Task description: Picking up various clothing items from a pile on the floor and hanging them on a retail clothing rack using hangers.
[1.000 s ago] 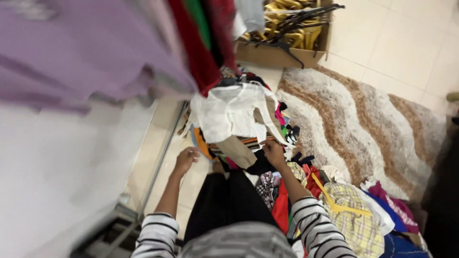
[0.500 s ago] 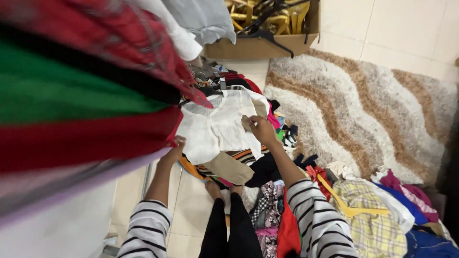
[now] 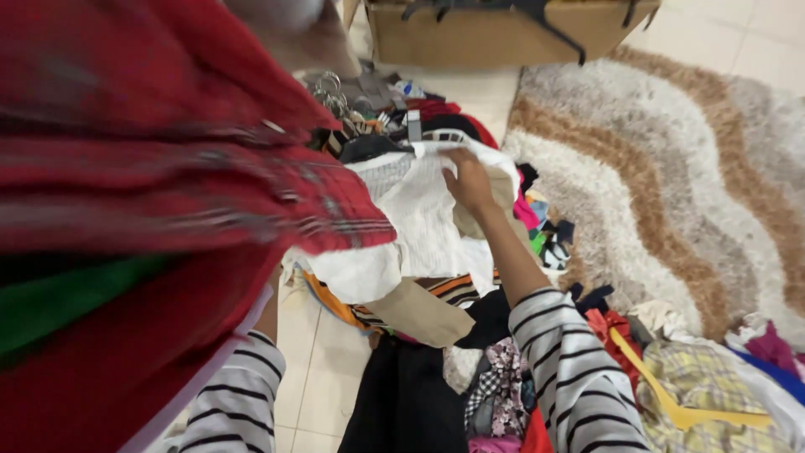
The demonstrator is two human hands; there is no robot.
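My right hand (image 3: 470, 180) grips the top edge of a white shirt (image 3: 419, 218) that hangs among several garments on a clothes rail. Metal hanger hooks (image 3: 335, 96) cluster just above and left of it. My left hand is hidden behind a red plaid garment (image 3: 168, 168) that fills the left of the view; only its striped sleeve (image 3: 239, 398) shows below. Under the white shirt hang a tan garment (image 3: 415, 310) and an orange striped one (image 3: 453, 287).
A shaggy brown and cream rug (image 3: 662, 176) covers the tiled floor on the right. A heap of clothes with a yellow hanger (image 3: 662, 398) lies at the lower right. A cardboard box (image 3: 503, 33) holding hangers stands at the top.
My right hand has climbed from the shirt's lower part to its top edge. The view has moved closer to the rail, and the red garment now hides my left hand.
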